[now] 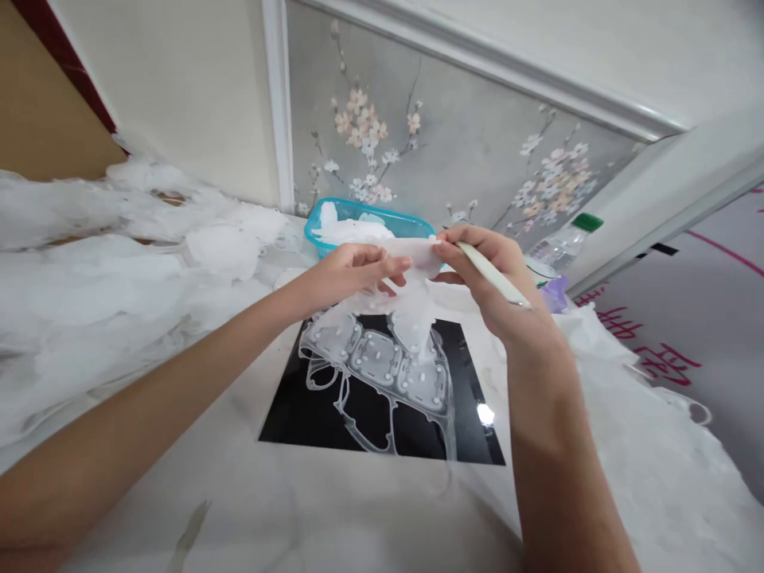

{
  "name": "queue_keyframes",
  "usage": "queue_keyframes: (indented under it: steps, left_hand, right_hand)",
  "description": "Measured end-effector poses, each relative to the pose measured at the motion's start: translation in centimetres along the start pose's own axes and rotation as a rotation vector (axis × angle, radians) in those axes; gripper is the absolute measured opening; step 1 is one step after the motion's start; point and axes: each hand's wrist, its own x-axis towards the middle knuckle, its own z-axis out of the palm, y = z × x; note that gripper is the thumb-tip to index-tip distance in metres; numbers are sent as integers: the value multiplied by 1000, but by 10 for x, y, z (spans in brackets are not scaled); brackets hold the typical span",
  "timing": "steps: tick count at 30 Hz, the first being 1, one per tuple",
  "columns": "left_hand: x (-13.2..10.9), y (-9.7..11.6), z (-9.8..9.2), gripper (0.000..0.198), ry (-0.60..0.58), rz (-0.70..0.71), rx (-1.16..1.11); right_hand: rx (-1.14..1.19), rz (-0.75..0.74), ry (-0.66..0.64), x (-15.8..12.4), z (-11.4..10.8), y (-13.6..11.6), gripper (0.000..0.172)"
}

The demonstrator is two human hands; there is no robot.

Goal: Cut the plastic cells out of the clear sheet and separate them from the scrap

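Translucent moulded film (411, 318) hangs between the two hands, its upper strip pulled taut at about chin height to the camera, its lower part trailing down onto a black glossy mat (286, 426), where a row of rounded, dotted cell shapes lies spread. The left hand (352, 274) reaches in from the lower left, forearm low and angled across the table, fingers pressed together and curled over the strip, pinching it against the thumb, though the thumb itself is mostly hidden. The right hand (483, 274) comes up from the lower right with the wrist raised, thumb and forefinger pinching the strip's other end, while a slim cream-coloured stylus (493, 274) lies along the hand, its tip poking out past the palm side. Just behind the hands sits a blue plastic tub (382, 212) holding white film scraps. A large heap of white film (89, 270) covers the table to the left, and a water bottle with a green cap (558, 247) stands beyond the right hand
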Motion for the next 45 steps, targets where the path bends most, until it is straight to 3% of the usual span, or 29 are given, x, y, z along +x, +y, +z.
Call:
queue_keyframes:
  steps: [4,9,12,15,18,21,23,25,27,29,31,34,37,40,45]
  left_hand:
    - [2,-3,3,37,199,119,-8]
    - [-1,-1,8,38,183,268,80]
    - [-4,4,14,37,217,276,63]
    - [-7,8,15,39,240,223,45]
    - [-6,9,9,40,278,140,-23]
    - [-3,8,0,39,348,70,-114]
    - [-1,6,-4,36,269,9,-97]
    - [-1,3,-4,29,65,-108,-21]
    - [-2,0,-3,20,-80,-233,78]
    - [-3,-1,-1,40,-52,-264,195]
    - [-6,1,0,55,94,-174,326]
    - [-9,7,0,46,248,17,459]
    - [-10,10,0,23,176,153,509]
    - [-10,9,2,28,98,231,511]
    - [-12,6,10,30,70,310,455]
  right_hand:
    - [22,-7,-90,-2,4,-5,14]
    - [55,39,-198,-2,21,-4,44]
    - [8,-29,-186,1,25,1,31]
    - [-65,-100,-17,5,20,10,24]
    - [-56,-85,281,11,9,23,23]
    - [111,45,641,17,-3,36,20]
    - [221,151,751,19,-5,40,19]
    - [271,170,695,19,0,39,19]
    - [283,153,555,17,8,34,19]
    - [259,129,405,13,17,25,19]
    - [211,93,280,10,22,18,19]
    - [207,55,172,7,21,13,20]
    - [231,36,170,9,17,14,21]
    - [183,61,205,8,15,15,28]
    - [58,63,-46,1,12,6,28]
